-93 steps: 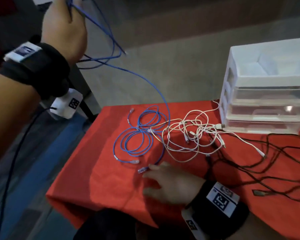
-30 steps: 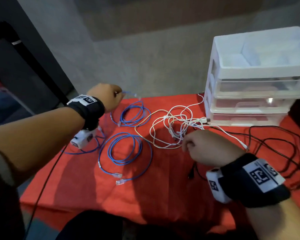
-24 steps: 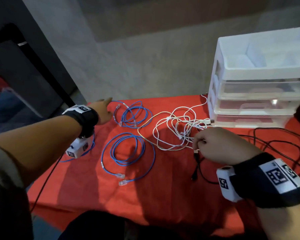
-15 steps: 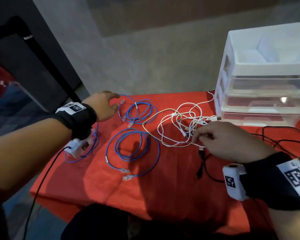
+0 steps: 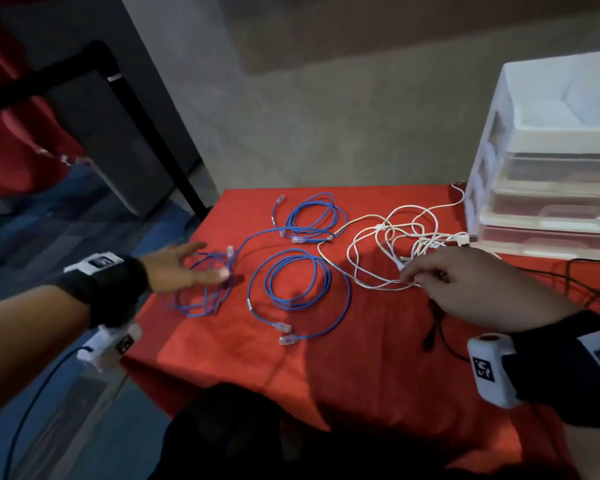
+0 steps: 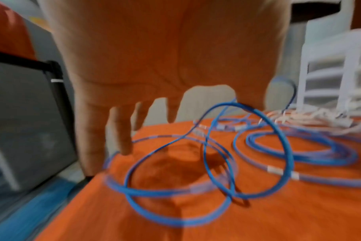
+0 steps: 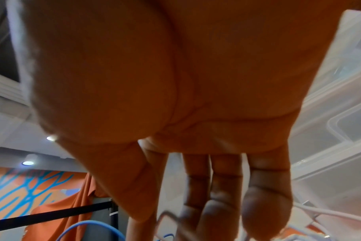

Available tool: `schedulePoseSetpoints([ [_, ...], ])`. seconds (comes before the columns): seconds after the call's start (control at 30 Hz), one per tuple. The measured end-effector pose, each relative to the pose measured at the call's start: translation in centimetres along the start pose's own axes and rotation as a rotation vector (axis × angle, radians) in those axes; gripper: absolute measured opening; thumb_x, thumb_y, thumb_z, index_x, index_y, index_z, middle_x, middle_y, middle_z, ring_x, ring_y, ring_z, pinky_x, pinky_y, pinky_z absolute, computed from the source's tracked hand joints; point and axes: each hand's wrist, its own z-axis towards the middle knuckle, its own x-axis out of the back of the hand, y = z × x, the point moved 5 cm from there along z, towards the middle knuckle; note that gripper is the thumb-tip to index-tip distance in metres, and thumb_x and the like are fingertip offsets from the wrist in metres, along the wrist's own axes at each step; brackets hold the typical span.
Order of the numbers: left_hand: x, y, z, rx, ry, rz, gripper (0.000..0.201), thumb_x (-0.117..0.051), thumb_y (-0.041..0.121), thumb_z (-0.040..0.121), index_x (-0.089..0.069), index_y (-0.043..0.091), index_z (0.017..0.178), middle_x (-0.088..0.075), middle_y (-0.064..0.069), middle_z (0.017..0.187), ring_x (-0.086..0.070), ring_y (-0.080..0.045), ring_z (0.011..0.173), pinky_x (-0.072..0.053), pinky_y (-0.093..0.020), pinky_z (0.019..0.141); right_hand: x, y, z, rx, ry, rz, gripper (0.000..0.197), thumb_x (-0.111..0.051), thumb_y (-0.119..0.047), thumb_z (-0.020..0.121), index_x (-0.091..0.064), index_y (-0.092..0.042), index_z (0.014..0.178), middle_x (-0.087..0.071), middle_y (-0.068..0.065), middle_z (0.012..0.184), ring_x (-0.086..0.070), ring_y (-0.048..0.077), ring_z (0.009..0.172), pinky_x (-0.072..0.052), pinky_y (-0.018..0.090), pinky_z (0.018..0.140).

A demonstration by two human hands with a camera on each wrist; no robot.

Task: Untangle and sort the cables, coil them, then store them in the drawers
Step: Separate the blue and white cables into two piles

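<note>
Your left hand [image 5: 179, 268] sits at the table's left edge, fingers spread and fairly straight, palm down over a loose blue Ethernet cable [image 5: 205, 289]. It's thin, round-jacketed, in a few uneven loops w/ a clear plug [image 5: 230, 251] near your thumb. The left wrist view is blurred: one loop stands up off the cloth by your thumb, but whether the thumb holds it you can't tell.

Next, rt of that, a second blue cable [image 5: 298, 282] lies as a neater flat coil, two clear plugs at its near end. A third blue coil [image 5: 314, 218] lies farther back. All rest on a red tablecloth [image 5: 361, 358], matte, soft-looking.

Centre-right: a tangle of white USB cables [image 5: 395, 251], thin and glossy, looped over each other. Your right hand [image 5: 465, 282] is on its near edge, fingertips bent down and pinching a white strand.

Thin black cables [image 5: 586, 282] trail behind your wrist. Far rt: a white plastic drawer unit [image 5: 548, 133], boxy, w/ translucent drawer fronts, all closed.
</note>
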Motion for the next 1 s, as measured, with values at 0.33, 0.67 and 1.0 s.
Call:
schedulePoseSetpoints([
  [0.33, -3.1, 1.1, 1.9, 0.123, -0.014, -0.003, 0.046, -0.076, 0.051, 0.083, -0.061, 0.017, 0.111, -0.066, 0.001, 0.08, -0.056, 0.001, 0.043, -0.039, -0.012, 0.04, -5.0, -6.2, 0.2, 0.131, 0.07, -0.214, 0.036, -0.052, -0.048, 0.085, -0.071, -0.031, 0.111, -0.06, -0.004, 0.115, -0.049, 0.027, 0.109, -0.048, 0.046, 0.096],
  [0.67, -1.7, 1.3, 4.4, 0.175, 0.0, -0.212, 0.038, -0.064, 0.04, 0.088, -0.065, 0.012, 0.063, -0.06, -0.007, 0.053, -0.049, -0.02, 0.04, -0.041, -0.021, 0.043, -11.4, -11.8, -1.1, 0.31, -0.388, -0.146, 0.048, -0.065, -0.032, 0.092, -0.054, -0.029, 0.138, -0.052, 0.004, 0.127, -0.052, 0.031, 0.121, -0.042, 0.039, 0.103],
  [1.0, 14.8, 9.1, 3.7, 0.048, 0.746, -0.368, 0.035, -0.055, 0.04, 0.096, -0.065, 0.006, 0.1, -0.068, -0.017, 0.103, -0.065, -0.035, 0.099, -0.044, -0.035, 0.075, -8.9, -7.8, -2.2, 0.24, -0.385, -0.08, 0.014, -0.066, -0.039, 0.09, -0.066, -0.027, 0.098, -0.068, -0.006, 0.099, -0.063, 0.015, 0.096, -0.043, 0.029, 0.077],
])
